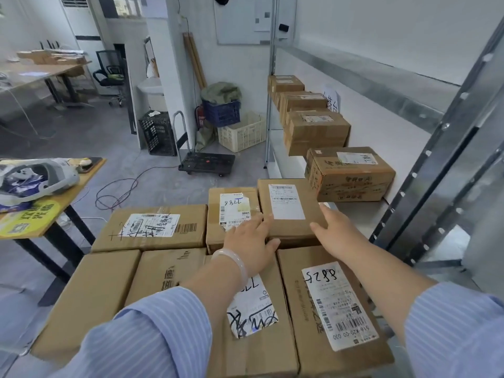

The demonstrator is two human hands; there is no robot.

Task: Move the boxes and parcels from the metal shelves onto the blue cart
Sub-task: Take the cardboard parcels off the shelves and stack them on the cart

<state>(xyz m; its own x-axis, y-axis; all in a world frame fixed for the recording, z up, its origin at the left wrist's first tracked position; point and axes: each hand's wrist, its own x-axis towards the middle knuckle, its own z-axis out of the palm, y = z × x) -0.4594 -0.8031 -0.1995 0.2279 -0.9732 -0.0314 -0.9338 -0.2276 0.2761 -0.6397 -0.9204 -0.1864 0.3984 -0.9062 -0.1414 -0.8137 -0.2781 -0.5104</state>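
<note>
My left grip (251,238) and right grip (336,231) rest flat against a labelled box (289,214) among other cartons (152,227), beside the metal shelves (450,148).

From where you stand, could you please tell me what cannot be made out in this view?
Head view:
- Blue cart: hidden under the stacked boxes.
- Middle box's label: top covered by the left forearm.
- Farthest shelf box: label too small to read.
- Upper shelf: its top hidden, seen from below.
</note>
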